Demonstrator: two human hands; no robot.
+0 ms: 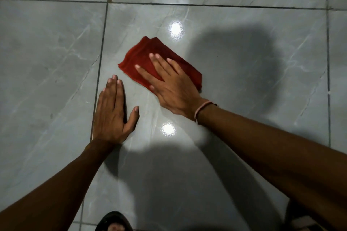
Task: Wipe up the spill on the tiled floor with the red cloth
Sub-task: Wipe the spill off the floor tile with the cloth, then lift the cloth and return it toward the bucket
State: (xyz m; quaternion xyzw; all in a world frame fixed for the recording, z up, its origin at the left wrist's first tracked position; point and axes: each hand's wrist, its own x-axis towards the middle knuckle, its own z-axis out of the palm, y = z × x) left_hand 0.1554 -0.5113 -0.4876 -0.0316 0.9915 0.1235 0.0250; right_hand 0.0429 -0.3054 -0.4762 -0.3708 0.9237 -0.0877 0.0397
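Right hand presses flat on the red cloth, left hand splayed empty beside it; wiping looks underway, no puddle visible.

Folded red cloth, lying flat on the glossy grey tiled floor, just right of a grout line. Spill hard to pick out, perhaps faint wet streaks nearby.
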